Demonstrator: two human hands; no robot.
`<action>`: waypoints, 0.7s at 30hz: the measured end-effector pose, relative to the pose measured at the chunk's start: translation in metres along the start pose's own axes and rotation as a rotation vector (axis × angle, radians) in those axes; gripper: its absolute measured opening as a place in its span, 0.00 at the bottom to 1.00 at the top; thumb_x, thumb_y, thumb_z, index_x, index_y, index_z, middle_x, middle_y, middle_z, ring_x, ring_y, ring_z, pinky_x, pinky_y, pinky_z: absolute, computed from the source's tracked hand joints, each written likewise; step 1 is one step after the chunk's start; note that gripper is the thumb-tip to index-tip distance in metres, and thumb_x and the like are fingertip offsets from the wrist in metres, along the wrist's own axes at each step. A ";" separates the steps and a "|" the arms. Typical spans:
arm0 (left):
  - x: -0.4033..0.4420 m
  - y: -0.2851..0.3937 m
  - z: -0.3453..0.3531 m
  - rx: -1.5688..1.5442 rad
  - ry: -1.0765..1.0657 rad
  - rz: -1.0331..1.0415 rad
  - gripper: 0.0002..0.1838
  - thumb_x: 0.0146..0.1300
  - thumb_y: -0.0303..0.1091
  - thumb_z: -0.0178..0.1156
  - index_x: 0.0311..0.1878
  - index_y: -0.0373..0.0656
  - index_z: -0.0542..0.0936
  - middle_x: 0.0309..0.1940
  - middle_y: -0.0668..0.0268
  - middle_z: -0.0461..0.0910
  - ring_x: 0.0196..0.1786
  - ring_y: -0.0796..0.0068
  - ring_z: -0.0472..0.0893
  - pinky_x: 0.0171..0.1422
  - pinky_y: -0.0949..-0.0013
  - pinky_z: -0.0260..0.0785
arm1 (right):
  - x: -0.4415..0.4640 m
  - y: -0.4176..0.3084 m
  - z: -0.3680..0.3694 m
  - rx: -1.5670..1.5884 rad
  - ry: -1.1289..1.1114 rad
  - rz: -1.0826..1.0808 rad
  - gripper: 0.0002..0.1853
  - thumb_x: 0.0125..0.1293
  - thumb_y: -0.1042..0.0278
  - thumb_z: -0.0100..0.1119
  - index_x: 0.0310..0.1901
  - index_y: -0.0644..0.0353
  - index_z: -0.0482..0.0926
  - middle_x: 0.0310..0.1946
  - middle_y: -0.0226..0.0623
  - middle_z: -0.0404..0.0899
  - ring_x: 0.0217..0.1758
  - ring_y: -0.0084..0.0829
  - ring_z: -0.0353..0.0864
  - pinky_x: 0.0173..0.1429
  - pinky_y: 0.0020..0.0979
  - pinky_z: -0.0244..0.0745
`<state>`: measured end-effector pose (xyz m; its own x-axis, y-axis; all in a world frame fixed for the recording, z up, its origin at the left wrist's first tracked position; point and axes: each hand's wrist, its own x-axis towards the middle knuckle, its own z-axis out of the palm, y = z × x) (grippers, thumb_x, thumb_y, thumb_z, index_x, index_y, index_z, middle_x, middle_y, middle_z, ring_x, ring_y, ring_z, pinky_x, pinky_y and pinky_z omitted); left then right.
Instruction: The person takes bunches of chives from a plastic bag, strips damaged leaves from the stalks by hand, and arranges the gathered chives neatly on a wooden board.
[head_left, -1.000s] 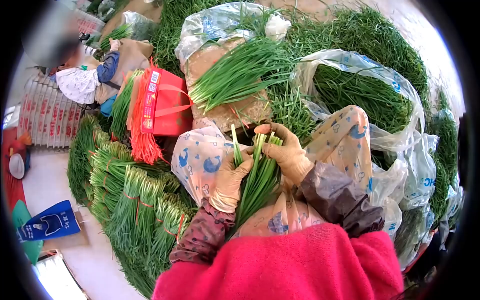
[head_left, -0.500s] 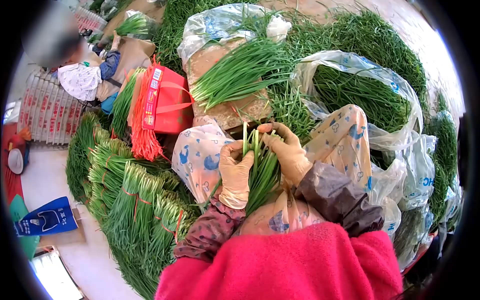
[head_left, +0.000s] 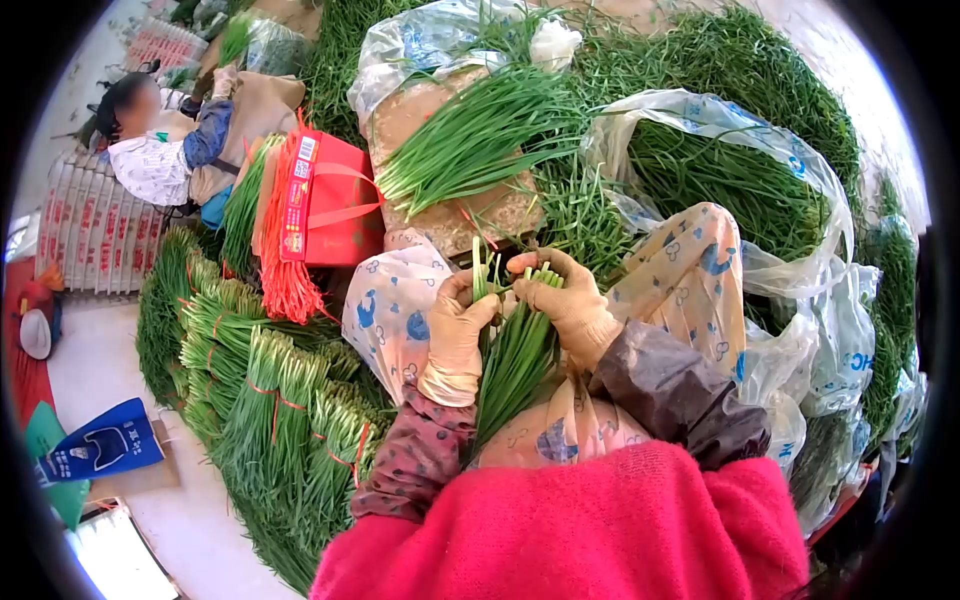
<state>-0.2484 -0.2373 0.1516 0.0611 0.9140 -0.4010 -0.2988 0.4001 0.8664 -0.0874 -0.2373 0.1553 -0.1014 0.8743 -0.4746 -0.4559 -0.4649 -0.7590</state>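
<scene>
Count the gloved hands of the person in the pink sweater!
2: the left hand and the right hand, both in front of the sweater, holding green stalks. Neither is hidden.

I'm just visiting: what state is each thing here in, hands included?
Held green stalks: gathered, no band visible
Left hand: gloved, closed on some of them
Right hand: gloved, closed on others
Fanned stalks: lying on the board, no band visible
Bundles: piled up, several tied with red bands
Red strands: hanging in a bunch
Clear plastic bag: mouth open, greens inside
</scene>
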 end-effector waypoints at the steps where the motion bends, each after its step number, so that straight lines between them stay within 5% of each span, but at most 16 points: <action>1: 0.001 0.000 -0.004 0.003 0.003 -0.003 0.18 0.59 0.20 0.62 0.54 0.38 0.75 0.39 0.64 0.82 0.38 0.77 0.80 0.43 0.76 0.74 | 0.001 0.000 -0.002 0.028 -0.042 0.044 0.13 0.60 0.73 0.63 0.47 0.60 0.79 0.29 0.24 0.76 0.31 0.15 0.73 0.38 0.20 0.70; 5: 0.009 0.002 -0.012 -0.149 -0.051 -0.149 0.16 0.61 0.24 0.63 0.53 0.38 0.78 0.40 0.65 0.83 0.39 0.78 0.81 0.44 0.75 0.76 | 0.008 0.006 -0.005 -0.031 -0.019 0.042 0.12 0.60 0.73 0.62 0.46 0.61 0.78 0.30 0.24 0.77 0.31 0.15 0.73 0.39 0.20 0.70; 9: 0.013 0.001 -0.012 0.086 -0.022 -0.148 0.13 0.65 0.23 0.59 0.52 0.39 0.79 0.39 0.66 0.83 0.37 0.81 0.81 0.42 0.78 0.74 | 0.009 0.008 -0.006 0.093 -0.045 0.045 0.16 0.61 0.73 0.62 0.51 0.60 0.76 0.38 0.28 0.79 0.38 0.18 0.78 0.44 0.22 0.75; 12: 0.015 -0.009 -0.015 0.777 -0.012 0.172 0.17 0.61 0.23 0.57 0.55 0.40 0.78 0.39 0.59 0.83 0.44 0.65 0.82 0.49 0.64 0.73 | 0.006 -0.003 0.000 0.052 -0.065 0.035 0.24 0.61 0.70 0.65 0.60 0.58 0.74 0.38 0.25 0.78 0.39 0.17 0.75 0.45 0.20 0.72; 15: 0.007 -0.005 -0.009 1.241 -0.145 0.347 0.19 0.57 0.23 0.57 0.54 0.42 0.78 0.39 0.55 0.81 0.45 0.54 0.80 0.51 0.57 0.71 | 0.006 -0.007 0.002 0.011 -0.099 0.057 0.22 0.62 0.68 0.65 0.58 0.58 0.75 0.39 0.25 0.78 0.40 0.16 0.75 0.45 0.20 0.72; 16: 0.006 -0.010 -0.010 1.241 -0.162 0.447 0.19 0.55 0.24 0.57 0.52 0.43 0.79 0.39 0.52 0.79 0.46 0.48 0.76 0.51 0.52 0.69 | 0.009 -0.005 -0.001 -0.080 -0.087 0.085 0.20 0.62 0.67 0.65 0.55 0.62 0.76 0.39 0.26 0.80 0.38 0.17 0.76 0.45 0.21 0.72; 21: 0.010 -0.004 -0.008 1.249 -0.291 0.361 0.14 0.56 0.28 0.59 0.47 0.44 0.81 0.39 0.54 0.79 0.46 0.49 0.77 0.50 0.53 0.69 | 0.020 -0.019 -0.017 -0.141 0.064 -0.170 0.16 0.63 0.61 0.65 0.46 0.63 0.80 0.37 0.32 0.84 0.36 0.21 0.79 0.43 0.24 0.76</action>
<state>-0.2542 -0.2306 0.1419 0.4101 0.8996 -0.1504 0.7172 -0.2162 0.6625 -0.0659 -0.2129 0.1525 0.0245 0.9331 -0.3588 -0.3331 -0.3307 -0.8830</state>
